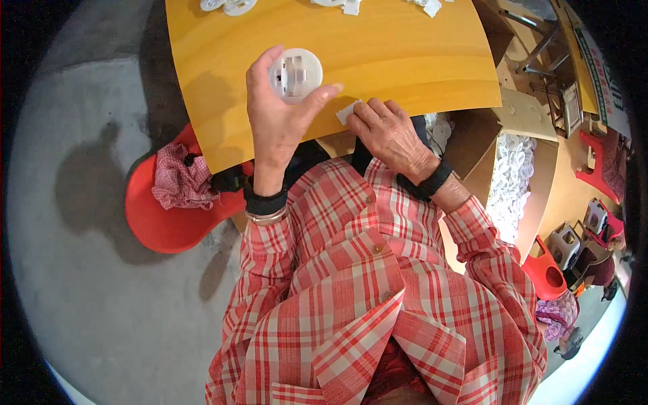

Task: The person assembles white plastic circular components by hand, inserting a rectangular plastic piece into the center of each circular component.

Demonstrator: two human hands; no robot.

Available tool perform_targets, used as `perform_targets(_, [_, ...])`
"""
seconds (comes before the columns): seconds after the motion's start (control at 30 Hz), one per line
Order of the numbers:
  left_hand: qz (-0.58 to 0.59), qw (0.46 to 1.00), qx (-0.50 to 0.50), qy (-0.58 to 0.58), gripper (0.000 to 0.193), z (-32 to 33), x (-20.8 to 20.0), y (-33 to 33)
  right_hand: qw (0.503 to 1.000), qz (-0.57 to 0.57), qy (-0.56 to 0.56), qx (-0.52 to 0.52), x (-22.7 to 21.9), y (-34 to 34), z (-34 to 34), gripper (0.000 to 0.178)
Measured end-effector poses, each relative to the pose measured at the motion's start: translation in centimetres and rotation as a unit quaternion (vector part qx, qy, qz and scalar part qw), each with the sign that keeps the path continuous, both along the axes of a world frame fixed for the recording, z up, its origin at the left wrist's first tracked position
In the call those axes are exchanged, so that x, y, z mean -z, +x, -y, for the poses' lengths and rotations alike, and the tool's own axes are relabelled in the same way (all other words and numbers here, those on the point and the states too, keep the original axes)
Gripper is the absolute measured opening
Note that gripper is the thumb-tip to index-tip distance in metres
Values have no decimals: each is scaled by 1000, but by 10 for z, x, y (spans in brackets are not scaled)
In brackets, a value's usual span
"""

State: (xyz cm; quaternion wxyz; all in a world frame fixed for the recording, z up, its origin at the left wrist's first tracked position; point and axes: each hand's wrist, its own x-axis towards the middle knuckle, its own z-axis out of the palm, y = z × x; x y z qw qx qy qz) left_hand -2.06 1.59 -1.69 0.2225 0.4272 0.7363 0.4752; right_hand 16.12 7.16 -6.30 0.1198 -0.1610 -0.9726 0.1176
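A round white plastic casing [296, 75] sits between the thumb and fingers of the left hand [275, 111], over the yellow tabletop [405, 74]; from here I see its recessed face, with a circular rim, moulded ridges and small dark openings. A small, flat white plastic piece [345, 113] lies slantwise near the table's edge, partly covered by the right hand's [388, 135] fingertips; whether they grip it, I can't tell.

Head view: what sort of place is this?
Likely an assembly workshop: a yellow table bearing white parts, a cardboard box holding white pieces, a round white part in the left hand.
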Motion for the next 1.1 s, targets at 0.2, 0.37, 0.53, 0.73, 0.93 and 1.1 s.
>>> perform_targets(0.2, [-143,990,12,18,74,2,-4,9,999,-21,5,-26,7,3,-5,21])
perform_targets(0.37, [-72,997,28,18,75,3,-4,10,998,-40,-16,-35,7,8,-7,21])
perform_targets(0.53, [246,964,65,81,70,9,1,3,990,-117,-73,9,-4,12,-12,18])
perform_targets(0.73, [460,882,65,83,47,14,-4,-2,902,-273,-293,164,-15,6,-24,11])
perform_targets(0.93, [529,843,61,74,29,12,-9,1,754,-322,-527,224,-48,1,-25,14])
perform_targets(1.1, [533,840,54,84,39,10,-11,10,811,-315,-450,203,-58,-11,-22,16])
